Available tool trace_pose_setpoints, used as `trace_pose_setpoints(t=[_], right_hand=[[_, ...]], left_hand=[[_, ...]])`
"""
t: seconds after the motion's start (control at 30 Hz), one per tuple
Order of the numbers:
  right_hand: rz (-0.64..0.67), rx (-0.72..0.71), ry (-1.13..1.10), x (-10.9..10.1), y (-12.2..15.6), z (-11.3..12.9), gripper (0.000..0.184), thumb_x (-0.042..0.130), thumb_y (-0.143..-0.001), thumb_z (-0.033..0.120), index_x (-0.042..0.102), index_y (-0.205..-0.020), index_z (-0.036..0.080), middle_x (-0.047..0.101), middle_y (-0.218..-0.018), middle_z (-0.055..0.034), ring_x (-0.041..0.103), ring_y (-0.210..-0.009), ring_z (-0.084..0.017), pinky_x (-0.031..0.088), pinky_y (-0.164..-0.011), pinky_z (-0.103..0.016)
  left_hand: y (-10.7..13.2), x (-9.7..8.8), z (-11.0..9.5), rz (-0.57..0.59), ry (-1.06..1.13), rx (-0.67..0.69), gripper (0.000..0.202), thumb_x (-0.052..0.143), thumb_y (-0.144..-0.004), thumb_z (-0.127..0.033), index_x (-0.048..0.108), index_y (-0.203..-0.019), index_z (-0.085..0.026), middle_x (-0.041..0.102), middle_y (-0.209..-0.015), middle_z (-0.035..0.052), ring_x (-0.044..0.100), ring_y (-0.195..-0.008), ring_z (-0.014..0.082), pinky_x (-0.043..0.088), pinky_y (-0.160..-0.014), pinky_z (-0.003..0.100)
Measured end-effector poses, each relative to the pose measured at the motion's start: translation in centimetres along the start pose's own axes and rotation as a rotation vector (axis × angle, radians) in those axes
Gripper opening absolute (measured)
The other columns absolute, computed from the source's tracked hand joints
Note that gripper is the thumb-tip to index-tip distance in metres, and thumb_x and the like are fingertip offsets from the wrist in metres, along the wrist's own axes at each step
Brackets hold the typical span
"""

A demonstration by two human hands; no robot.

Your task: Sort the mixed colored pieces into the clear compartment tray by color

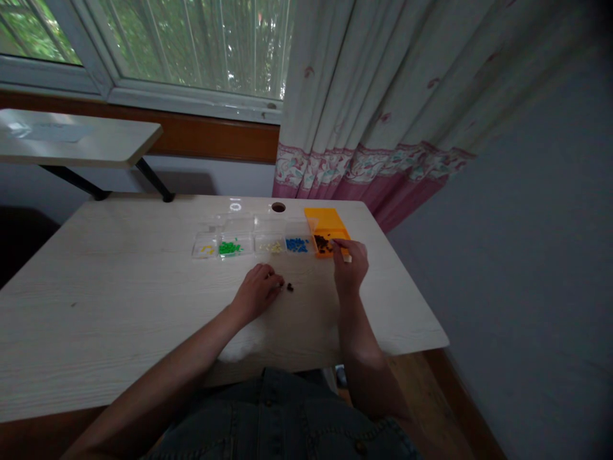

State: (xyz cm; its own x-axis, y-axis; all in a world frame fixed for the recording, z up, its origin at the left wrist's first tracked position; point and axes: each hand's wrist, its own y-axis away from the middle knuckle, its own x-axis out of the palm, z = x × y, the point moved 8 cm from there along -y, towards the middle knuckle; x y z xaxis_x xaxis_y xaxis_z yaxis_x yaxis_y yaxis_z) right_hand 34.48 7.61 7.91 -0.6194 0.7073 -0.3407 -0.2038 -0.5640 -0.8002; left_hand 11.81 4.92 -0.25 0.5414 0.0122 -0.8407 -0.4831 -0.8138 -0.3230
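Note:
My left hand [258, 291] rests on the pale wooden table [119, 300], fingers curled, fingertips beside a few small dark pieces [288, 287]. My right hand [350, 262] reaches to the front edge of an orange tray [328, 223], fingers pinched at the heap of dark pieces [322, 243] in it. What the pinch holds is too small to make out. Left of the orange tray stands a row of clear boxes: blue pieces [297, 245], pale pieces [272, 246], green pieces [230, 247] and yellow pieces [207, 250].
A round cable hole [278, 207] sits in the table's back edge. A small side table [71, 137] stands at the back left under a window. A flowered curtain [373, 115] hangs at the back right. The grey wall [527, 255] is close on the right.

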Motion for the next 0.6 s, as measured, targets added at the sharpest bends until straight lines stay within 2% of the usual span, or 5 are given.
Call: trace_pose_setpoints(t=[0.13,0.3,0.47,0.6], right_hand=[[0.017,0.093,0.13,-0.2,-0.2,-2.6,0.029,0.057,-0.091,0.045,0.071,-0.086,0.021,0.07,-0.086,-0.0048,0.059,-0.087,-0.02,0.042,-0.088,-0.037],[0.096,0.212,0.279,0.9,0.4,-5.3,0.031,0.055,-0.09,0.046,0.073,-0.085,0.021,0.068,-0.09,-0.0062,0.056,-0.093,-0.022,0.037,-0.091,-0.039],[0.112,0.273,0.311,1.5,1.1,-6.2,0.03,0.054,-0.09,0.042,0.075,-0.088,0.021,0.068,-0.095,-0.008,0.052,-0.098,-0.024,0.035,-0.092,-0.04],[0.173,0.288,0.381,2.1,1.5,-6.8,0.032,0.053,-0.09,0.043,0.076,-0.088,0.021,0.069,-0.097,-0.0086,0.05,-0.1,-0.026,0.036,-0.088,-0.041]], left_hand=[[0.0,0.0,0.1,0.001,0.019,-0.007,0.011,0.06,-0.088,-0.025,0.068,-0.094,-0.02,0.057,-0.098,0.0075,0.051,-0.096,0.0225,0.045,-0.086,0.037],[-0.1,-0.2,0.1,0.011,0.025,-0.012,0.008,0.061,-0.088,-0.023,0.066,-0.09,-0.017,0.059,-0.094,0.0078,0.052,-0.093,0.0225,0.046,-0.086,0.037],[0.0,0.0,0.2,0.013,0.002,-0.011,0.011,0.058,-0.091,-0.026,0.065,-0.088,-0.017,0.059,-0.092,0.0076,0.052,-0.09,0.0222,0.046,-0.084,0.037],[-0.1,-0.5,0.1,-0.012,-0.009,-0.009,0.016,0.055,-0.093,-0.028,0.064,-0.086,-0.017,0.059,-0.09,0.0078,0.052,-0.089,0.0218,0.046,-0.082,0.036]])
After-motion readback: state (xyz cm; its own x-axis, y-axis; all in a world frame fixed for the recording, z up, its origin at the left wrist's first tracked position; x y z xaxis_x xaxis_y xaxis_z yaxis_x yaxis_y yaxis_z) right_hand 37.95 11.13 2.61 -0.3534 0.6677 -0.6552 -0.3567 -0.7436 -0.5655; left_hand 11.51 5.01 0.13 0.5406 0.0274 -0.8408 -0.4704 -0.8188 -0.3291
